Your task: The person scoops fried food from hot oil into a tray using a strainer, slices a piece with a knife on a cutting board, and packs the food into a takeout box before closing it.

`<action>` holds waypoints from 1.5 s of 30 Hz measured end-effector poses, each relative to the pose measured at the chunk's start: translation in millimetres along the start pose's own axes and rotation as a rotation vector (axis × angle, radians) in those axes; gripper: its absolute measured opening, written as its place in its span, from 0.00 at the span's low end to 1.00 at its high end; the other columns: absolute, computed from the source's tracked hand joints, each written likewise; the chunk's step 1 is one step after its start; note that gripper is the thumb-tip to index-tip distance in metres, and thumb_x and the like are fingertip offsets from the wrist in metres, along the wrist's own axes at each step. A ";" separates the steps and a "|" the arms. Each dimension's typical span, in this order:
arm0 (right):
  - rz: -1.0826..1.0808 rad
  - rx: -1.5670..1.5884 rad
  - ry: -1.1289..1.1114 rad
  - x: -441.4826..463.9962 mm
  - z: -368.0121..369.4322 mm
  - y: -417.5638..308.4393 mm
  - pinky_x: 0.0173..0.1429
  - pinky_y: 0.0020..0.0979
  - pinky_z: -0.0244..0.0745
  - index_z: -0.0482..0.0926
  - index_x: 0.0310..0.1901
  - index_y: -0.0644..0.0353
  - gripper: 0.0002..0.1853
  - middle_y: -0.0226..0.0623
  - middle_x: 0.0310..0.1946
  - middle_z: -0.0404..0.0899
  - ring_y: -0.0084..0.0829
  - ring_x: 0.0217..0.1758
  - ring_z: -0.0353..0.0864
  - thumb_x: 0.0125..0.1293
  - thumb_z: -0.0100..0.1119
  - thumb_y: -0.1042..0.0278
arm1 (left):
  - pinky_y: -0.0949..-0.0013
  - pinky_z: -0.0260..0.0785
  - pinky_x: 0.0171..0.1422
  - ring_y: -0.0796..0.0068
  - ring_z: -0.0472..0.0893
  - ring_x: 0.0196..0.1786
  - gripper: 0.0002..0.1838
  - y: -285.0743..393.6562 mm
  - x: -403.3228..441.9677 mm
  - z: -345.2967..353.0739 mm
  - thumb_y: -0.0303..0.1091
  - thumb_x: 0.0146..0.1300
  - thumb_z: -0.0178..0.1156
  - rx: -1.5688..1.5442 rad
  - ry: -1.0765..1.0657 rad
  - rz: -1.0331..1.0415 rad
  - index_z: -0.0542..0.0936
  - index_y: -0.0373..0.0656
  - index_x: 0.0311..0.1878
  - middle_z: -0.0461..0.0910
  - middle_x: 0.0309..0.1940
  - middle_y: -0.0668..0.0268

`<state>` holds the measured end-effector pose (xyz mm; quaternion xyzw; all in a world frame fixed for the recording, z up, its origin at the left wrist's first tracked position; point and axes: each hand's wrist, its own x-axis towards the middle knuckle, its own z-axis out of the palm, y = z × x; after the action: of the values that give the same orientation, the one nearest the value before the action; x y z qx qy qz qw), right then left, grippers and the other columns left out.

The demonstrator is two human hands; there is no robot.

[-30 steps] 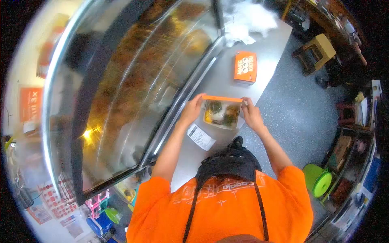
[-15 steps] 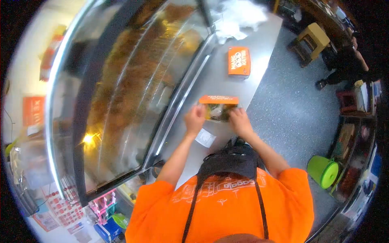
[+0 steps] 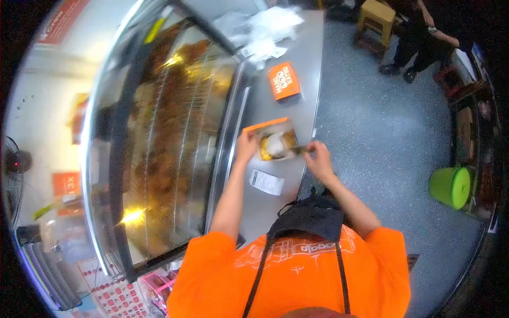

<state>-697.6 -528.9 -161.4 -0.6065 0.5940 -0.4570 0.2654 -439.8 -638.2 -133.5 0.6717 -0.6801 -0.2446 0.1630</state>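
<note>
An open orange takeaway box [image 3: 266,125] lies on the metal counter, tilted a little. In it are a whitish mound [image 3: 275,144] and something yellow; I cannot tell what foods they are. My left hand [image 3: 247,147] has its fingers closed on the box's left edge. At the right side, my right hand [image 3: 318,159] is pinched on a thin dark piece that reaches to the box; whether it is a flap or a separate thing is unclear. A printed receipt [image 3: 266,182] lies just below the box. Farther up the counter stands a closed orange box [image 3: 283,81].
A glass display case [image 3: 177,132] with lit shelves borders the counter on the left. White plastic bags [image 3: 268,32] pile up at the counter's far end. Across the floor are a yellow stool [image 3: 377,16], a person in dark clothes [image 3: 424,42] and a green bin [image 3: 449,186].
My view has turned, shifting the counter leftward. The open box is now tilted and shows more of its contents. My right hand has moved slightly away from the box's right side.
</note>
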 end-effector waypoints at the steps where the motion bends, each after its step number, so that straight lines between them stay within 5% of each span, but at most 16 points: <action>1: 0.172 0.158 0.015 -9.0 -9.5 0.8 0.44 0.35 0.72 0.74 0.42 0.59 0.13 0.38 0.35 0.76 0.34 0.39 0.75 0.54 0.64 0.73 | 0.55 0.73 0.45 0.48 0.81 0.39 0.09 -7.8 0.5 -0.7 0.32 0.60 0.55 -0.102 0.100 0.026 0.78 0.35 0.37 0.81 0.34 0.47; 5: 0.441 0.221 0.138 -53.3 -32.8 2.1 0.38 0.29 0.72 0.73 0.49 0.60 0.17 0.35 0.32 0.77 0.25 0.33 0.74 0.59 0.64 0.71 | 0.55 0.73 0.45 0.50 0.82 0.40 0.10 -1.3 -14.8 8.7 0.31 0.59 0.56 -0.127 0.266 0.074 0.79 0.37 0.41 0.82 0.34 0.50; 9: 0.593 0.333 -0.118 -93.8 -19.5 27.7 0.35 0.25 0.71 0.74 0.50 0.61 0.17 0.31 0.29 0.77 0.22 0.30 0.74 0.59 0.64 0.72 | 0.58 0.70 0.53 0.52 0.78 0.53 0.17 -5.0 -52.2 39.3 0.32 0.56 0.60 0.229 -0.086 0.365 0.79 0.37 0.49 0.79 0.48 0.49; 13: 0.506 0.524 -0.349 -121.2 -2.0 -1.7 0.33 0.23 0.71 0.75 0.47 0.63 0.12 0.32 0.32 0.80 0.20 0.31 0.76 0.61 0.61 0.75 | 0.58 0.69 0.55 0.56 0.78 0.50 0.20 7.6 -154.9 55.9 0.37 0.61 0.58 -0.390 -0.203 0.092 0.76 0.40 0.55 0.78 0.50 0.52; 15: 0.486 0.608 -0.551 -135.5 13.7 -20.2 0.33 0.23 0.71 0.75 0.46 0.63 0.11 0.34 0.34 0.81 0.20 0.32 0.77 0.62 0.60 0.76 | 0.62 0.71 0.48 0.70 0.78 0.39 0.19 7.9 -224.6 38.0 0.46 0.64 0.58 -0.514 -0.486 0.074 0.79 0.41 0.49 0.81 0.38 0.61; 21: 0.112 0.140 -1.178 -214.3 64.0 8.7 0.41 0.31 0.73 0.76 0.44 0.64 0.11 0.34 0.30 0.81 0.27 0.34 0.78 0.63 0.59 0.68 | 0.69 0.74 0.29 0.73 0.79 0.24 0.14 -139.0 -445.5 37.6 0.41 0.63 0.59 -1.043 -0.067 -0.761 0.80 0.39 0.41 0.81 0.28 0.62; 24: -0.061 -0.046 -1.273 -241.4 89.1 116.8 0.47 0.29 0.73 0.79 0.41 0.65 0.11 0.34 0.32 0.82 0.26 0.38 0.79 0.65 0.58 0.65 | 0.68 0.72 0.31 0.73 0.80 0.29 0.10 -179.7 -561.2 -23.1 0.36 0.59 0.56 -0.957 0.448 -0.720 0.80 0.38 0.34 0.81 0.28 0.62; 28: 0.201 0.054 -1.460 -233.7 70.7 33.6 0.51 0.33 0.73 0.81 0.43 0.63 0.11 0.38 0.42 0.83 0.32 0.44 0.80 0.62 0.56 0.67 | 0.65 0.69 0.31 0.71 0.78 0.26 0.07 -236.2 -637.8 -141.7 0.32 0.54 0.58 -0.357 0.909 -0.964 0.81 0.39 0.29 0.79 0.22 0.61; 31: 0.107 -0.033 -1.454 -233.9 91.8 51.2 0.42 0.28 0.73 0.81 0.39 0.63 0.17 0.30 0.31 0.81 0.24 0.34 0.76 0.65 0.59 0.53 | 0.64 0.73 0.42 0.67 0.82 0.36 0.20 -242.4 -642.5 -252.4 0.40 0.65 0.55 -0.654 1.354 -0.731 0.76 0.33 0.51 0.82 0.36 0.56; 35: -0.157 -0.465 -1.367 -217.8 108.5 61.0 0.34 0.28 0.72 0.82 0.36 0.63 0.16 0.32 0.27 0.80 0.25 0.28 0.77 0.64 0.61 0.55 | 0.63 0.71 0.52 0.65 0.81 0.50 0.33 -327.5 -629.2 -308.3 0.55 0.64 0.55 -0.134 1.135 -0.911 0.74 0.31 0.56 0.80 0.50 0.54; 37: -0.060 -0.274 -1.411 -214.1 106.1 73.0 0.28 0.26 0.71 0.81 0.32 0.64 0.14 0.33 0.21 0.79 0.26 0.23 0.77 0.64 0.60 0.59 | 0.66 0.71 0.50 0.71 0.80 0.49 0.30 -216.8 -598.2 -334.6 0.54 0.66 0.53 0.106 1.293 -0.726 0.74 0.35 0.56 0.81 0.47 0.59; 40: 0.361 -0.092 -1.232 -212.0 83.2 34.5 0.29 0.28 0.72 0.81 0.32 0.64 0.15 0.36 0.24 0.80 0.27 0.27 0.79 0.66 0.57 0.59 | 0.71 0.70 0.48 0.77 0.78 0.42 0.22 -117.3 -549.2 -317.3 0.49 0.69 0.52 -0.618 0.945 -0.417 0.75 0.39 0.54 0.81 0.38 0.65; 41: 0.153 -0.261 -1.169 -204.6 89.7 62.9 0.35 0.36 0.74 0.81 0.33 0.65 0.19 0.42 0.27 0.82 0.34 0.31 0.82 0.67 0.54 0.54 | 0.72 0.70 0.47 0.79 0.77 0.40 0.20 -110.9 -527.9 -300.4 0.46 0.70 0.51 -0.788 0.765 -0.336 0.75 0.39 0.54 0.81 0.36 0.66; 42: -0.173 -0.339 -0.962 -192.2 69.6 10.4 0.40 0.42 0.73 0.80 0.33 0.66 0.21 0.47 0.28 0.82 0.44 0.34 0.82 0.68 0.51 0.53 | 0.71 0.71 0.46 0.77 0.78 0.40 0.20 -105.5 -501.2 -278.5 0.45 0.69 0.53 -0.765 0.624 -0.290 0.74 0.39 0.54 0.81 0.36 0.65; 43: 0.080 -0.271 -0.787 -175.7 59.7 -2.3 0.42 0.45 0.72 0.79 0.34 0.68 0.20 0.53 0.32 0.81 0.50 0.37 0.80 0.68 0.51 0.55 | 0.70 0.71 0.46 0.75 0.79 0.40 0.20 -90.3 -472.0 -249.6 0.44 0.69 0.54 -0.746 0.487 -0.241 0.73 0.38 0.55 0.81 0.36 0.63; 45: -0.022 -0.304 -0.499 -127.6 52.7 3.9 0.48 0.42 0.70 0.75 0.42 0.67 0.11 0.54 0.40 0.76 0.48 0.43 0.76 0.65 0.54 0.66 | 0.64 0.73 0.47 0.66 0.81 0.43 0.23 -57.1 -417.2 -208.4 0.43 0.66 0.58 -0.378 0.205 -0.246 0.71 0.36 0.57 0.82 0.39 0.56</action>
<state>-637.9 -418.3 -218.5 -0.7394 0.5654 -0.2022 0.3046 -258.9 -246.2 51.9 0.7281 -0.5154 -0.3159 0.3232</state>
